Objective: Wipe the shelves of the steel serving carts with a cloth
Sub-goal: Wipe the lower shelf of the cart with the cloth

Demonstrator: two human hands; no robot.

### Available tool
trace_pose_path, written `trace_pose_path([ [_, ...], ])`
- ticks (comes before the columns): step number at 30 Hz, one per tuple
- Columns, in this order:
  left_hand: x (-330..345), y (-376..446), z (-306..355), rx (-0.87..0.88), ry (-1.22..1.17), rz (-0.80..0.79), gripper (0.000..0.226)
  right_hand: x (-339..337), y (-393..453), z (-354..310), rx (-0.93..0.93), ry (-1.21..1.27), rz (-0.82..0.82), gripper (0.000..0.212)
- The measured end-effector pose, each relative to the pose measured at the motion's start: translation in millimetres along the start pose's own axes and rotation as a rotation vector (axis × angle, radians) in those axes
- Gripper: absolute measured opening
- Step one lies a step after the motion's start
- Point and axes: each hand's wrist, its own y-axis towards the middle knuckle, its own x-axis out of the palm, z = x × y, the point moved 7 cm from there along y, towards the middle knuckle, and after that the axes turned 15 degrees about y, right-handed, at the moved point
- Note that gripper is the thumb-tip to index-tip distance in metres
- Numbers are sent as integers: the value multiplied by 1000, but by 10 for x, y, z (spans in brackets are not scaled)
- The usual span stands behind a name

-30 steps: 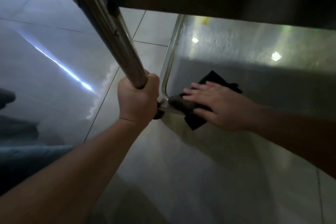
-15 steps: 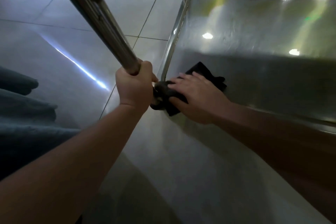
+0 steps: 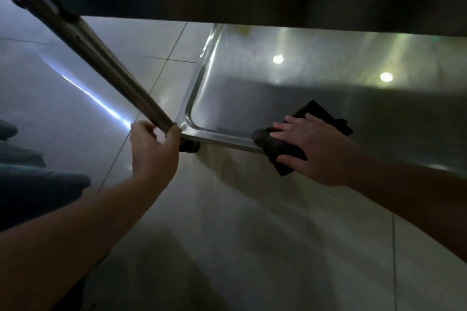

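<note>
Steel, brushed and dimly lit, forms the bottom shelf of the serving cart (image 3: pixel 290 98), and a dark folded cloth (image 3: pixel 285 144) lies draped over its raised near rim, part on the shelf and part hanging off the edge. The right hand (image 3: pixel 318 149) presses flat on the cloth with fingers straight and spread. The left hand (image 3: pixel 154 149) curls loosely around the foot of the slanting steel corner post (image 3: pixel 101 60), just beside a black caster (image 3: pixel 189 146) on the glossy tiled floor (image 3: pixel 252 247).
</note>
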Motion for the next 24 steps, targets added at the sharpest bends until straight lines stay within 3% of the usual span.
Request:
trace_pose_path([
  [2, 126, -258, -52, -100, 49, -51, 30, -50, -160, 119, 19, 7, 5, 59],
  [4, 284, -491, 115, -55, 76, -133, 19, -107, -308, 226, 32, 13, 16, 59],
  [6, 449, -706, 426, 90, 87, -231, 11, -146, -471, 343, 45, 11, 28, 58],
  [9, 641, -1004, 937, 369, 128, -343, 18, -220, -778, 572, 80, 0, 29, 63],
  [13, 773, -1256, 1345, 721, 196, -337, 32, -355, -1203, 873, 119, 13, 24, 61],
  [19, 1162, -1628, 1854, 919, 374, -441, 23, -612, -1932, 1392, 204, 34, 44, 68],
  [24, 1462, -2052, 2180, 1078, 481, -508, 45, -768, -2411, 1695, 285, 21, 63, 64],
])
